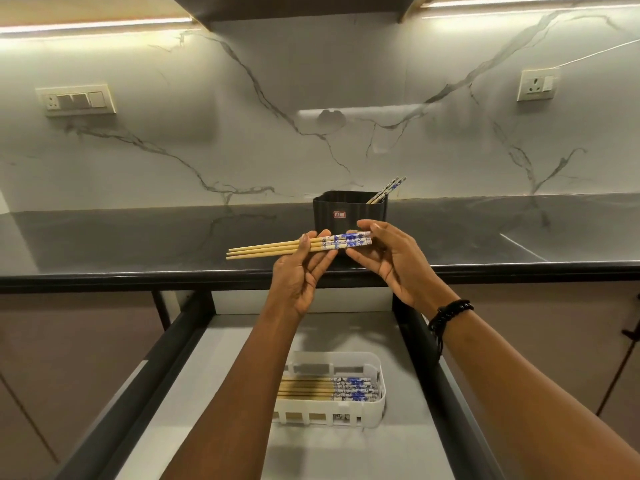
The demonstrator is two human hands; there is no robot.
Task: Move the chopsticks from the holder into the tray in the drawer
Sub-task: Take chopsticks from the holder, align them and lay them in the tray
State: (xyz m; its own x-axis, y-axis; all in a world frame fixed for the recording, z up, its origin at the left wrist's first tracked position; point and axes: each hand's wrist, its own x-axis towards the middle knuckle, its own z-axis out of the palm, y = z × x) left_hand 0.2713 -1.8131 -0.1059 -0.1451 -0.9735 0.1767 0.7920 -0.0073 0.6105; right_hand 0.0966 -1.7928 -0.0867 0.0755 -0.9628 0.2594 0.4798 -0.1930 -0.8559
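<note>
Both hands hold a small bundle of wooden chopsticks (277, 247) with blue-and-white ends, level above the counter edge. My left hand (301, 271) pinches the bundle near its middle. My right hand (384, 258) grips the patterned ends. Just behind them stands the black square holder (349, 211), with two chopsticks (389, 188) leaning in its right corner. Below, in the open drawer (346, 327), a white slotted tray (367, 410) holds several chopsticks (329, 388) lying side by side, patterned ends to the right.
The dark counter (138, 237) runs left to right, with a marble backsplash behind. Wall sockets sit at the left (76, 98) and right (536, 84). The drawer's black side rails (145, 375) flank my forearms.
</note>
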